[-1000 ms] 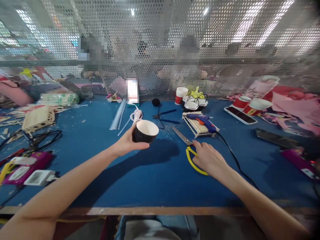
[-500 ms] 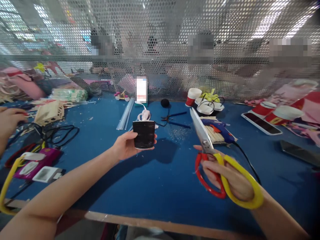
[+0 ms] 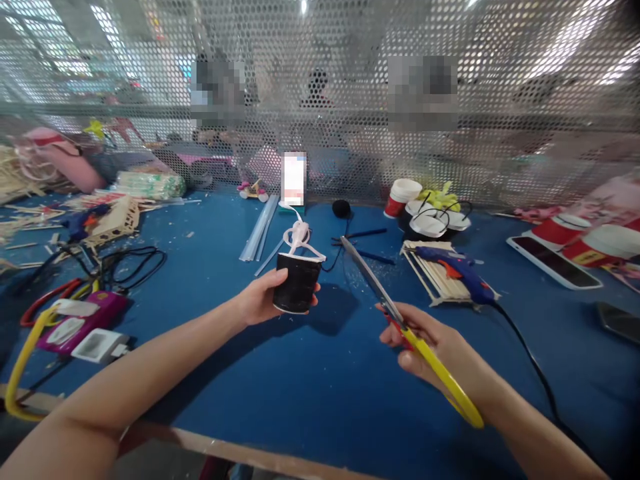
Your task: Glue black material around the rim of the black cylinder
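My left hand (image 3: 260, 297) is wrapped round a small black cup (image 3: 297, 285) with a pale rim, held upright above the table. Behind the cup's rim shows a white cable (image 3: 299, 233) with a loop in it. My right hand (image 3: 430, 343) grips a large pair of scissors (image 3: 373, 279) with one yellow and one red handle loop. Seen nearly edge-on, the blades look closed and point up and left, their tip apart from the cup. A black pipe-cleaner-like piece (image 3: 367, 255) lies beyond the tip.
Clear glue sticks (image 3: 259, 230) and a lit phone (image 3: 293, 179) are ahead. On the right lie a blue glue gun (image 3: 457, 267) on a stick raft, paper cups (image 3: 403, 197) and a white phone (image 3: 554, 262). A purple power strip (image 3: 83, 323) with cables sits left. Perforated metal mesh (image 3: 340, 100) closes the back.
The scissors have turned from flat-on to nearly edge-on, and their tip has swung left towards the cup. The cup tilts slightly. Another person's hand at the far left has gone from view.
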